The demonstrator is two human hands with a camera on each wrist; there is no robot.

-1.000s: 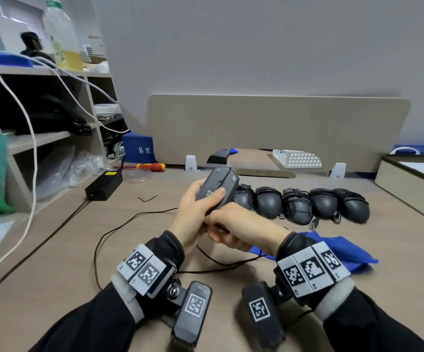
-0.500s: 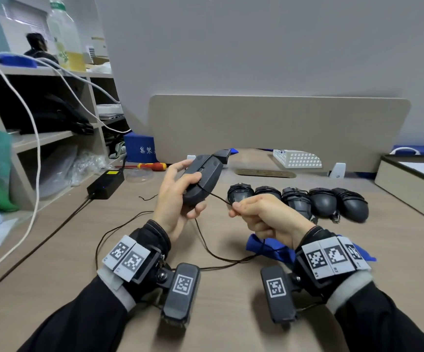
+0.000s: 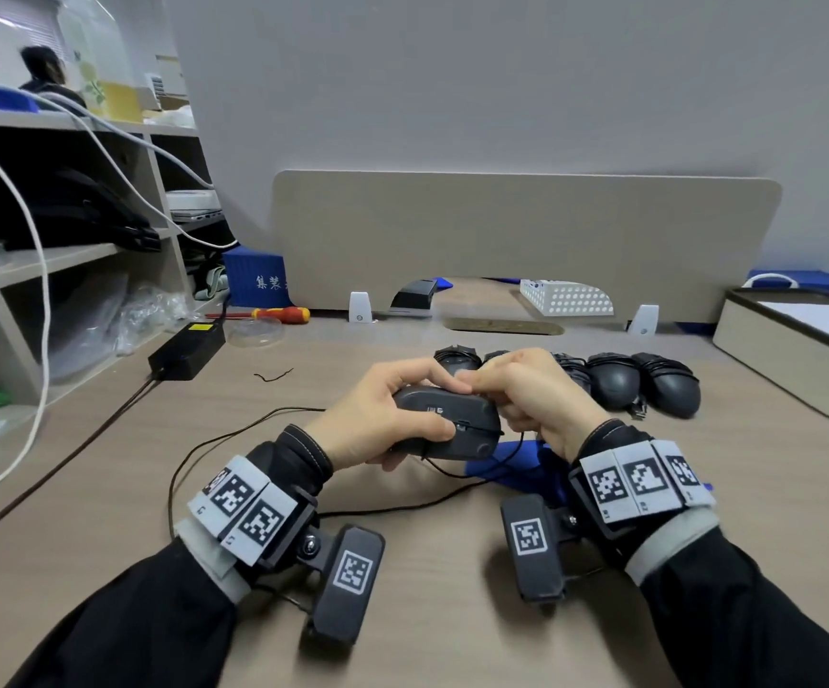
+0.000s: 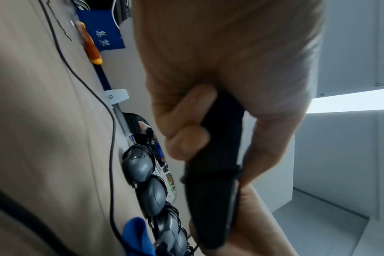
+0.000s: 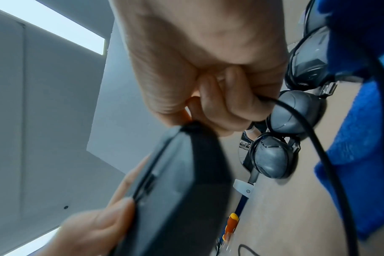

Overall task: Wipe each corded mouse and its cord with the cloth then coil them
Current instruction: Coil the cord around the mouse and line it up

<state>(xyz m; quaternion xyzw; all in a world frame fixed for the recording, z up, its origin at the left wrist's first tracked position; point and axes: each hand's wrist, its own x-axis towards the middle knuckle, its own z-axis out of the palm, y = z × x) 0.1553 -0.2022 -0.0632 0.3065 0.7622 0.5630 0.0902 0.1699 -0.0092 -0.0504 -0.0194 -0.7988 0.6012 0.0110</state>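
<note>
the table [image 3: 105, 489] spreads wide and pale, and along its far part a row of wrapped mice [image 3: 645, 384] sits side by side, each with its cord bound round its body. nearer, the blue cloth [image 3: 526, 469] lies on the table under and just behind the right wrist, not held by either hand.

above the table, between the two hands, is the mouse in hand [image 3: 445, 427], underside turned towards the head camera, its long axis running roughly left to right. the left hand [image 3: 378, 419] grasps it round the left end, thumb along the near edge and fingers curled over the far edge. the right hand [image 3: 531, 399] is clenched at the mouse's right end, fingers pinching the cord [image 5: 296, 117] close to the body; the right wrist view shows the cord leaving that fist and dropping past the cloth.

from there the loose cord [image 3: 234, 434] runs along the table and loops out to the left, well apart from the row.

judging by this, the coiling step is under way: the slack lies below and to the left of the mouse, the right hand is the one on the cord, so the next wrap would go across the short axis while the left hand steadies the body.
</note>
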